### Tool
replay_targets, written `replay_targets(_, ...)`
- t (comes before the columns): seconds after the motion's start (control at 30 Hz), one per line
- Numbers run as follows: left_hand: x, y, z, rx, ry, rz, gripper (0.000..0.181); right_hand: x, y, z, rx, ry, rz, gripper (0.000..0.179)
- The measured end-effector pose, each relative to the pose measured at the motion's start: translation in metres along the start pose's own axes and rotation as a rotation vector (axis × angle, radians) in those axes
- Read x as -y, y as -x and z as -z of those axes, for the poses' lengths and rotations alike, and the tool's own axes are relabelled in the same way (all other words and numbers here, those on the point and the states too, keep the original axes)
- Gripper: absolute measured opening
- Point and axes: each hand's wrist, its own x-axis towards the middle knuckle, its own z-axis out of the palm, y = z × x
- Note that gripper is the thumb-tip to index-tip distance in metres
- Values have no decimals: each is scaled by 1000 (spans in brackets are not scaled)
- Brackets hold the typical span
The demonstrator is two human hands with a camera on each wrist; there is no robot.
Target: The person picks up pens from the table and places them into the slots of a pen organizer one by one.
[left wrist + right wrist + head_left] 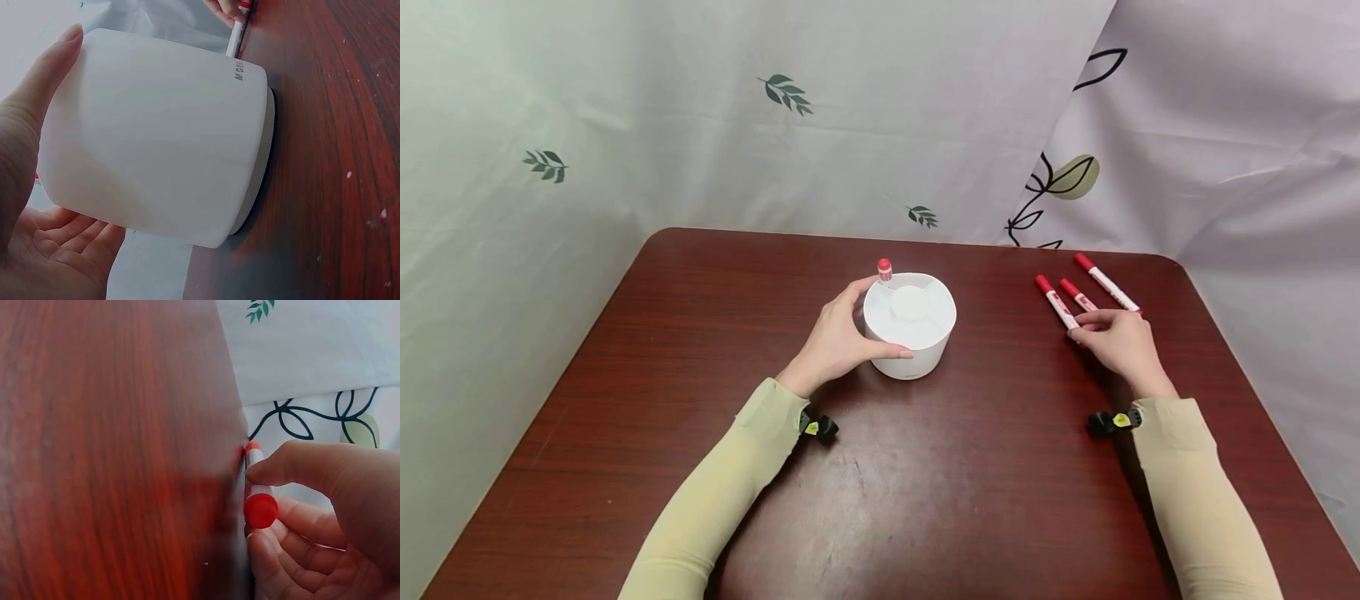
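A white pen holder (911,365) stands upright on the table, its open top split into compartments around a round middle one. One red-capped marker (885,271) stands in its back left compartment. My left hand (835,340) grips the holder from the left, thumb across the near side, other fingers partly hidden behind it. At the right, my right hand (1120,343) pinches the near end of a red and white marker (1057,303) lying on the table. In the right wrist view, thumb and fingers lie on either side of this marker (257,487), its red end towards the camera.
A second marker (1077,294) lies just right of the pinched one, partly hidden by the hand. A third marker (1107,283) lies farther right, near the back corner of the brown table (970,483). Pale leaf-patterned cloth (850,150) hangs behind the table.
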Motion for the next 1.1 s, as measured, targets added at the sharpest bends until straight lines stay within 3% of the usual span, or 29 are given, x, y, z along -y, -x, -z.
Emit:
replay_targets(0.47, 2, 0, 1, 22, 24, 4, 105, 14, 3, 14, -95, -93, 8, 33)
replay_targets(0.87, 2, 0, 2, 32, 49, 4, 103, 32, 7, 16, -86, -242, 66, 32)
replay_targets(1.1, 3, -1, 2, 35, 54, -1, 103, 46, 10, 14, -87, -275, 92, 26)
